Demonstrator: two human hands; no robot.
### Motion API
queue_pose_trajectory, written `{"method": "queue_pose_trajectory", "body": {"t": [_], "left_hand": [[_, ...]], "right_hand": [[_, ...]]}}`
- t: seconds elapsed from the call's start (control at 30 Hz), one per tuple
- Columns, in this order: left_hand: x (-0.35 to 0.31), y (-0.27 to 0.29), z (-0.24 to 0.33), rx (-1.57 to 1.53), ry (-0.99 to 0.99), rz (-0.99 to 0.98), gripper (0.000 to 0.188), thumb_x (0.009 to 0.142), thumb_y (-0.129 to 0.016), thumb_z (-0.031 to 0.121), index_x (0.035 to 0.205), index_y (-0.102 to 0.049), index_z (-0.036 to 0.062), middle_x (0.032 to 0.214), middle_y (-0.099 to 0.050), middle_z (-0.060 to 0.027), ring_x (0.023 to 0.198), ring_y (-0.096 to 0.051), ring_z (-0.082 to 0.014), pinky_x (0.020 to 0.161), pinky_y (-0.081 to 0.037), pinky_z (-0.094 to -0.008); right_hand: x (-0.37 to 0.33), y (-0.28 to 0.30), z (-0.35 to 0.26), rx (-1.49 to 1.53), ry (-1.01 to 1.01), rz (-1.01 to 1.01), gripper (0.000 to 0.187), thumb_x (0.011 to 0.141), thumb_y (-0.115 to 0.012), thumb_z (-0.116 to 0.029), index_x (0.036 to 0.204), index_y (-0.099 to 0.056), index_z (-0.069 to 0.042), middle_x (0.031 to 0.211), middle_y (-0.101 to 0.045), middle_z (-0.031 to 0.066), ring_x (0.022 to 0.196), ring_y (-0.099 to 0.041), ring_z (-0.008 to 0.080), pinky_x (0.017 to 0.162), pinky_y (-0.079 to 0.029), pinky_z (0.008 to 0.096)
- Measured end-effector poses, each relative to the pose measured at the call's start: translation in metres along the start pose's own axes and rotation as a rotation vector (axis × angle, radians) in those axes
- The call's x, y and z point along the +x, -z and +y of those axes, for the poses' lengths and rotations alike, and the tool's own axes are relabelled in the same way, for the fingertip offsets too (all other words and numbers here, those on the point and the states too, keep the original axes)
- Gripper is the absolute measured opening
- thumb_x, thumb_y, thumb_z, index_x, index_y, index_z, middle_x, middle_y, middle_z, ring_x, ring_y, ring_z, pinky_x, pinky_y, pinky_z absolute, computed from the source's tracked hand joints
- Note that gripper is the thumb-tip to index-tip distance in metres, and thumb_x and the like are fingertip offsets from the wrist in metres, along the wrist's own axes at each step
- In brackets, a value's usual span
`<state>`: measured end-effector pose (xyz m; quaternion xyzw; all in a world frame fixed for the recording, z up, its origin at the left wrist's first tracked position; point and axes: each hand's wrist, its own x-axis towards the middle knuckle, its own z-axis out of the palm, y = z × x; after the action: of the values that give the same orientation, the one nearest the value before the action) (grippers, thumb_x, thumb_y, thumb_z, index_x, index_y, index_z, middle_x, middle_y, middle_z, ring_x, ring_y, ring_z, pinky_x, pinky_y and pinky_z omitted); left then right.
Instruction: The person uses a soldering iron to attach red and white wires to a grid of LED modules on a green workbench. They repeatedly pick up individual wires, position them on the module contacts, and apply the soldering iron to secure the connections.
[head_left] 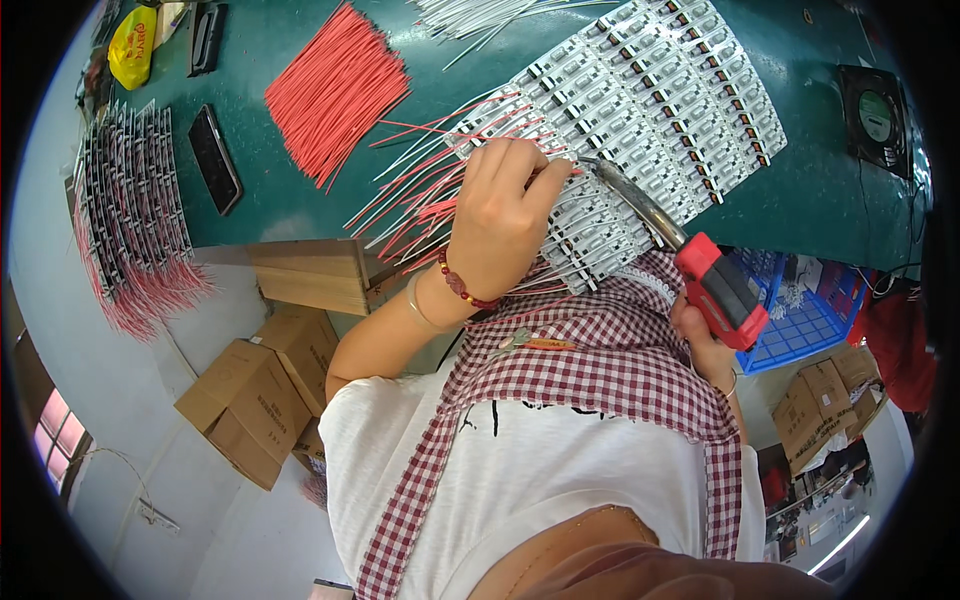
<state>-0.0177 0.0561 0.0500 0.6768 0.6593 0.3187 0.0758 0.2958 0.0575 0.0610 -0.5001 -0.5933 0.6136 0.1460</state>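
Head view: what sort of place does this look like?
Probably a small electronics assembly workshop: the right hand holds a soldering iron over rows of circuit boards, and a pile of cut red wires lies on the green bench.

Hands [503,205] [703,340] with soldering iron [697,258], white circuit panel [640,110], red wires [338,95], green table [240,60]

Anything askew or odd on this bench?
No obvious damage or spill. Mildly odd: the white board panel sits skewed, its near end overhanging the green table, and the wired strips at far left trail red wires past the edge, where they might snag.
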Motion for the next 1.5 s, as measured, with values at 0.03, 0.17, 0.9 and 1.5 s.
{"method": "queue_pose_trajectory", "body": {"t": [0.03,0.17,0.9,1.5], "left_hand": [[0.0,0.0,0.0,0.001,0.0,0.001,0.028,0.07,-0.066,-0.005,0.094,-0.071,0.0073,0.077,-0.051,-0.0046,0.072,-0.051,-0.0216,0.064,-0.041,-0.034],[0.001,-0.001,0.002,0.016,0.003,0.004,0.027,0.071,-0.066,-0.005,0.094,-0.072,0.0072,0.077,-0.05,-0.0046,0.072,-0.051,-0.0217,0.064,-0.041,-0.0338],[0.004,0.002,0.002,0.061,0.012,-0.045,0.02,0.074,-0.066,-0.002,0.091,-0.07,0.007,0.079,-0.051,-0.0048,0.075,-0.052,-0.022,0.067,-0.04,-0.0345],[-0.006,-0.003,0.009,0.046,0.015,0.024,0.019,0.072,-0.074,-0.001,0.09,-0.07,0.0046,0.076,-0.052,-0.0048,0.072,-0.053,-0.0226,0.065,-0.041,-0.0357]], "right_hand": [[0.001,0.003,0.006,-0.104,0.034,-0.039,0.03,0.093,-0.067,-0.02,0.114,-0.061,0.001,0.078,-0.061,0.0048,0.066,-0.054,0.0113,0.06,-0.043,0.027],[0.002,0.0,0.004,-0.143,0.067,0.055,0.02,0.085,-0.074,-0.015,0.099,-0.069,-0.001,0.081,-0.068,0.0087,0.068,-0.063,0.017,0.061,-0.049,0.0303],[-0.005,0.004,-0.002,0.174,-0.006,0.009,0.017,0.092,-0.066,-0.008,0.107,-0.066,0.0,0.092,-0.064,0.0021,0.084,-0.059,0.0123,0.078,-0.049,0.03],[-0.007,0.004,0.021,-0.226,0.099,0.08,0.018,0.083,-0.075,-0.012,0.098,-0.073,-0.003,0.087,-0.072,0.0102,0.077,-0.069,0.0219,0.067,-0.053,0.0327]]}}
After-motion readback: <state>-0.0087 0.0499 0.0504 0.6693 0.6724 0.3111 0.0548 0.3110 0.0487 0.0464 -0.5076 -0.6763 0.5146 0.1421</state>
